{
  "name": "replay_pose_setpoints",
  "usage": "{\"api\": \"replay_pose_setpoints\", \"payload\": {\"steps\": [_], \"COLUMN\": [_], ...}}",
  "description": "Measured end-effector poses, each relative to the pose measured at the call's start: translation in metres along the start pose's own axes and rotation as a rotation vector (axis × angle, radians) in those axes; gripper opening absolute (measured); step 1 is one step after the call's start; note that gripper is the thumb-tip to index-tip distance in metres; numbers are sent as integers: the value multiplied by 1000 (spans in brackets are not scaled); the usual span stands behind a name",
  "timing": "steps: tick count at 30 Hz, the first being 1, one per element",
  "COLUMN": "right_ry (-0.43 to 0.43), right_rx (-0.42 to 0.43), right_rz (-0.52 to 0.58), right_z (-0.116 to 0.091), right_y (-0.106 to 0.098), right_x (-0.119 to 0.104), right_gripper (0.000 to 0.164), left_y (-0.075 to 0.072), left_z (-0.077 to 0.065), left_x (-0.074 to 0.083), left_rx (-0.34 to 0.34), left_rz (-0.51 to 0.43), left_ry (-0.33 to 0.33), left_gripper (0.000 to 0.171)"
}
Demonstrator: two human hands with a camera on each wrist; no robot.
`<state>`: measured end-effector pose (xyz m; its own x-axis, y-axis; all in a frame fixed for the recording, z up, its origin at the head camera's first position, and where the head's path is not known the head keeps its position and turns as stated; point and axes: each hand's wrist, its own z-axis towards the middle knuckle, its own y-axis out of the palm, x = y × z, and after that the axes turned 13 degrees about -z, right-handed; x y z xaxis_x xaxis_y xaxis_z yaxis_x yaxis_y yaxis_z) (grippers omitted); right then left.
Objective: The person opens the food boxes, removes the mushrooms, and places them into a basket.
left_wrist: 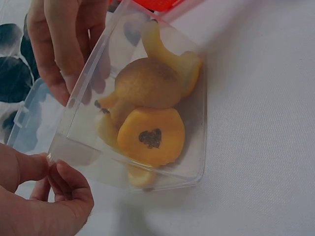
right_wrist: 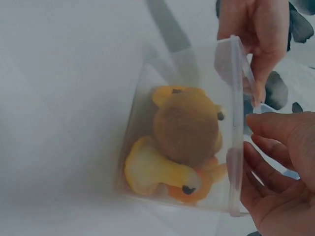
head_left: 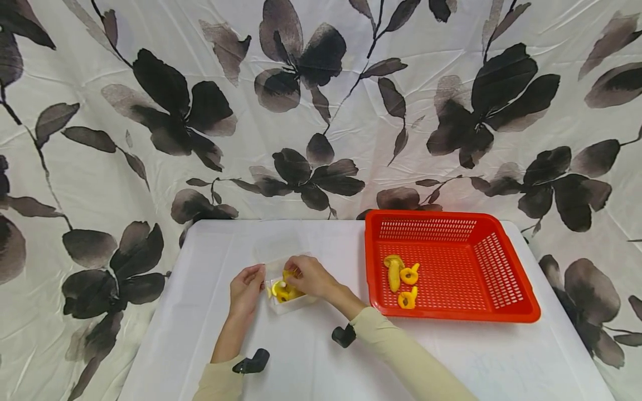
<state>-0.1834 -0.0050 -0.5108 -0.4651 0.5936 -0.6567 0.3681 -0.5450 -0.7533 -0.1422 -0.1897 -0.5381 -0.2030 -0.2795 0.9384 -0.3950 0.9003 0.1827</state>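
A clear plastic box point(head_left: 286, 306) stands on the table with several yellow mushroom-shaped pieces point(left_wrist: 150, 83) inside. One shows a dark heart-like mark on its orange-yellow face in the left wrist view. My left hand point(head_left: 246, 292) pinches the box's rim at the left corner between thumb and fingers. From the right, my right hand point(head_left: 310, 277) reaches over the box, its fingertips dipping past the rim close to the upper pieces. In the right wrist view the right thumb and fingers point(right_wrist: 266, 169) are apart, with nothing seen between them.
Right of the box stands a red slotted basket point(head_left: 451, 314), with a yellow mushroom-shaped piece point(head_left: 394, 273) and two smaller ring-like yellow pieces point(head_left: 409, 274) at its left. A bluish clear plastic panel point(left_wrist: 34, 118) shows beyond the box. Flower-patterned cloth point(head_left: 311, 122) hangs behind the white table point(head_left: 311, 367).
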Motion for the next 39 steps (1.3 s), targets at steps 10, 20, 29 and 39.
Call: {"api": "replay_pose_setpoints", "payload": {"steps": [10,20,29,39], "right_ry": [-22,-60,-37,39], "right_rx": [-70,-55,8,87], "right_rz": [-123,-421,-396,-81], "right_z": [10,22,17,7], "right_y": [19,33,34,22], "right_x": [-4,-13,-15,-12], "right_gripper": [26,13,13,10], "left_y": [-2,-2,-2,-1], "left_z": [-1,0,0,0], "left_x": [1,0,-2,-1], "left_rx": [-25,-26,-21,-3], "left_rz": [-13,-4,6,33], "left_ry": [2,9,9,7], "left_gripper": [37,36,37,35]}}
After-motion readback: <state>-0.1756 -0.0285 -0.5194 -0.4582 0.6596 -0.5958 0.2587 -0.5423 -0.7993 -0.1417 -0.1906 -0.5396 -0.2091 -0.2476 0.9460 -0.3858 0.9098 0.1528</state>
